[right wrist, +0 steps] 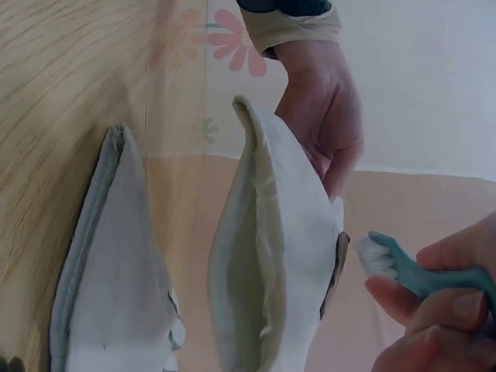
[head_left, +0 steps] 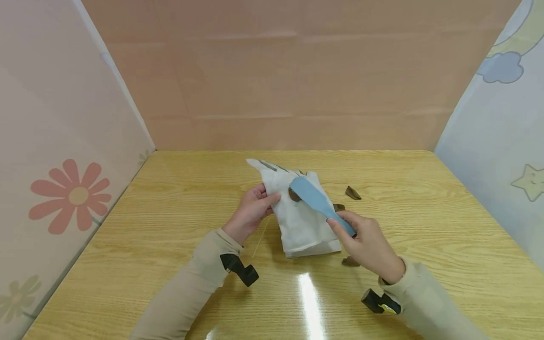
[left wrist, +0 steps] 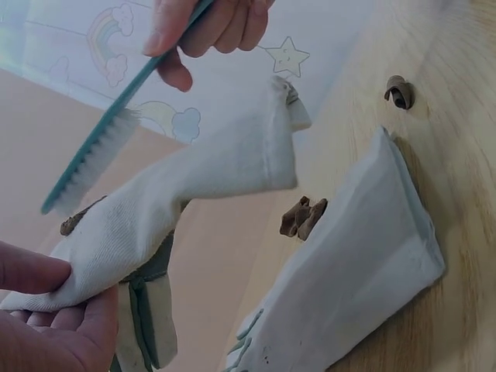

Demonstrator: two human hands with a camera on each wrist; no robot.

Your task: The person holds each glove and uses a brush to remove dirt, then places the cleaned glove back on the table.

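Note:
My left hand (head_left: 251, 211) pinches one edge of a white cloth glove (head_left: 297, 229), thumb on top and fingers beneath, holding it above the table. A curled brown flake (head_left: 293, 194), perhaps dry leaf or bark, lies on its upper face. In my right hand (head_left: 369, 240) is the handle of a blue-green brush (head_left: 313, 197) with white bristles (right wrist: 375, 256). The bristles face the glove near the flake; in the right wrist view a small gap shows between them. The held glove's cuff opening (right wrist: 252, 271) gapes toward me. A second white glove (left wrist: 349, 263) lies on the table below.
More brown flakes lie on the wooden table (head_left: 170, 208): one at the right (head_left: 352, 192), one beside the gloves (head_left: 339, 207), one near my right hand (head_left: 350, 261). A tan back panel (head_left: 289, 85) and patterned side panels (head_left: 68, 118) enclose the table.

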